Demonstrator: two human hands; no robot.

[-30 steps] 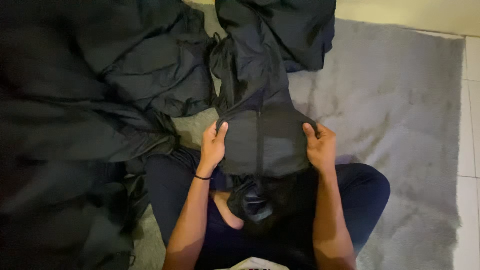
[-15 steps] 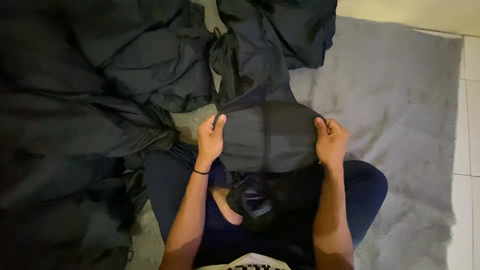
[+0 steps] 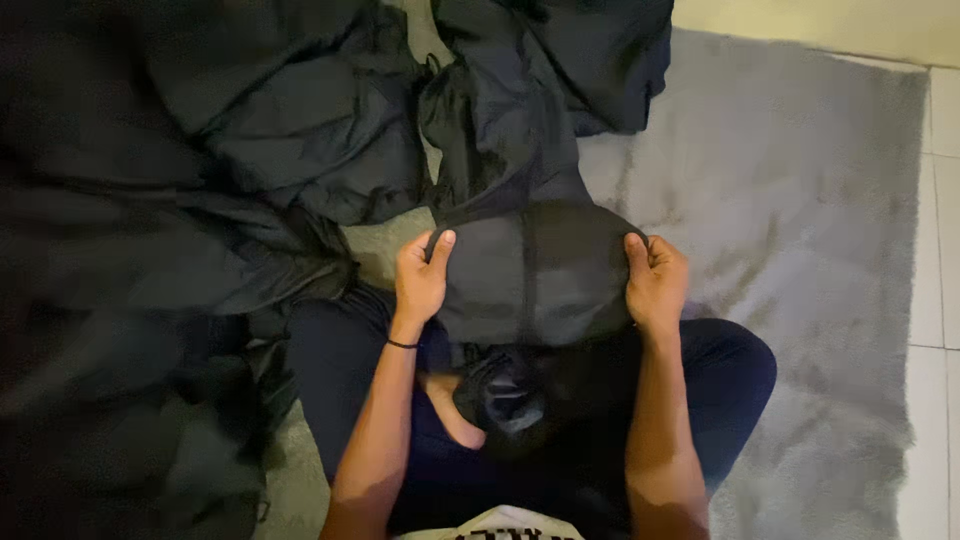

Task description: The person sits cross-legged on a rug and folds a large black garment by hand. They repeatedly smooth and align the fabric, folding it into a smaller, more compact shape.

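I sit cross-legged on a grey rug [image 3: 800, 200] and hold a black garment [image 3: 535, 270] stretched flat over my lap. My left hand [image 3: 420, 275] grips its left edge, thumb on top. My right hand [image 3: 655, 280] grips its right edge. A seam runs down the middle of the stretched panel. The rest of the garment trails away from me toward the top of the view. A bunched dark part [image 3: 500, 395] hangs down between my forearms. A thin black band circles my left wrist.
A big heap of black cloth [image 3: 150, 200] covers the floor on my left and behind the garment. Pale floor tiles [image 3: 940, 200] border the rug on the right. A light wall edge runs along the top right.
Both hands have moved slightly apart and away from me, pulling the panel wider and tauter across my lap.
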